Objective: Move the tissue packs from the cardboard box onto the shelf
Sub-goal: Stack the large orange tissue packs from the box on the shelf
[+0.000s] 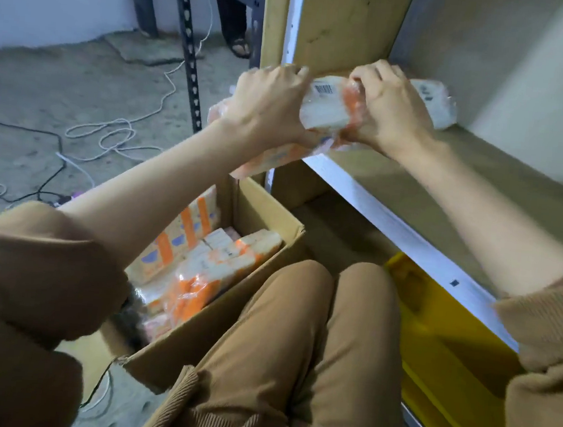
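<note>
Down low at left, the cardboard box (266, 212) sits crammed with orange-and-white packs. Up top, the left hand (270, 103) clamps the near end of a tissue pack (321, 110), the right hand (389, 110) closed over its far end, at the shelf (414, 178) front corner. It lies slanting left-to-right, barcode up; the print's unreadable. Another pack (435, 102) lies behind.

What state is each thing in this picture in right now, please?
Held tissue pack: gripped by both hands, at shelf edge.
Left hand: shut on it.
Right hand: shut on it.
Cardboard box: open, packs inside.
Shelf: one pack lying at back.
</note>
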Available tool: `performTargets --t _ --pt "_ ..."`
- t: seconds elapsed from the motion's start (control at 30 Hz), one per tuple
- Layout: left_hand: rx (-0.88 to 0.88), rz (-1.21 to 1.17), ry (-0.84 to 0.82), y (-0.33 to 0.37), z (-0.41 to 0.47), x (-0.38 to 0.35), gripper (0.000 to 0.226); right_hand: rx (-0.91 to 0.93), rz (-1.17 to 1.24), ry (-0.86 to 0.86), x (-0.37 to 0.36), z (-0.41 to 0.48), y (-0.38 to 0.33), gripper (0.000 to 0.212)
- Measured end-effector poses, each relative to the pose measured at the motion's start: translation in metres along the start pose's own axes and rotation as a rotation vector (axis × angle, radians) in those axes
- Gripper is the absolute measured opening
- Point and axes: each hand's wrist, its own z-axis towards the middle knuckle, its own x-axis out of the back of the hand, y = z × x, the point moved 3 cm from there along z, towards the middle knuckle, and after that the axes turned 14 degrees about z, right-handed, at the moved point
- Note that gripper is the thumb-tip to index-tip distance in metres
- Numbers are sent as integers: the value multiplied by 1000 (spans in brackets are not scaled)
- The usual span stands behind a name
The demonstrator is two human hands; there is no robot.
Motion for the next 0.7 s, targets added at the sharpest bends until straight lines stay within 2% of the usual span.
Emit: performTargets --t 0.13,0.33,0.6,0.7 --pt "-75 -37 54 38 39 4 71 -80 -56 63 26 1 47 46" --pt "-163 -77 63 90 83 -4 70 -170 -109 62 42 0 107 46" --pt "-215 -90 -42 128 118 -49 74 -284 -101 -64 7 0 164 50" --pt "-217 -66 -71 135 133 -64 61 -335 -61 -113 -6 3 179 55"
